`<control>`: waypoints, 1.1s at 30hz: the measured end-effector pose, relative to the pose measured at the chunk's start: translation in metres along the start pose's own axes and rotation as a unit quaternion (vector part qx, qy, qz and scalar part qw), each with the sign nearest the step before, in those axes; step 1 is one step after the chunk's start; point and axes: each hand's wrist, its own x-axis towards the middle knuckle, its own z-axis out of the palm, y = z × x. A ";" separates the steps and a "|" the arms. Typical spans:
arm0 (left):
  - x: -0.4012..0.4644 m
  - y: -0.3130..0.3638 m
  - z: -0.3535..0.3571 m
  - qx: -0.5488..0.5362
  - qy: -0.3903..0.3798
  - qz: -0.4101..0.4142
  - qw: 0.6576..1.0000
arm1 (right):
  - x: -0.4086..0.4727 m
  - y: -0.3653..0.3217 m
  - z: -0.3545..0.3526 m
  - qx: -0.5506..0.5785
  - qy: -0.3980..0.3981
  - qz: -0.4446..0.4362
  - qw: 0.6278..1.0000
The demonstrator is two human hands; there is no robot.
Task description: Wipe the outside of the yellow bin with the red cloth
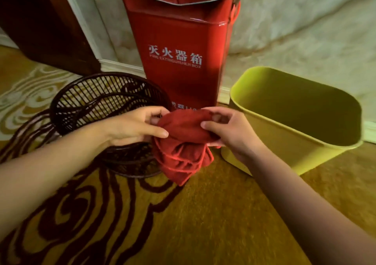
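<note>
At the centre of the view, both hands hold the cloth (184,142) bunched up above the carpet (203,214). The left hand (132,125), coming in from eight o'clock, pinches the upper edge of the cloth between thumb and curled fingers. The right hand (225,130), from four o'clock, grips the other side the same way, fingers closed on the fabric. Below the grip the cloth hangs in loose folds, clear of the floor.

The bin (293,120) stands upright on the carpet at three o'clock, just beside the right hand, open and seemingly empty. A fire extinguisher box (179,47) stands at twelve o'clock against the wall, and a dark basket (97,100) sits at nine o'clock behind the left hand.

Judging by this, wiping has not begun: the cloth is not touching the bin, and is only being gathered or folded. All of the outside is left to do.
</note>
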 end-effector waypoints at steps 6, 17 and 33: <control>0.007 0.020 -0.064 0.069 0.072 -0.067 0.993 | 0.059 -0.023 0.036 -0.020 0.021 0.115 0.993; 0.062 -0.019 -0.084 0.066 0.183 -0.101 0.976 | 0.120 0.027 0.042 -0.128 0.113 0.128 0.977; 0.063 -0.056 -0.109 0.043 0.146 -0.209 0.966 | 0.122 0.049 0.036 -0.230 0.080 0.138 0.960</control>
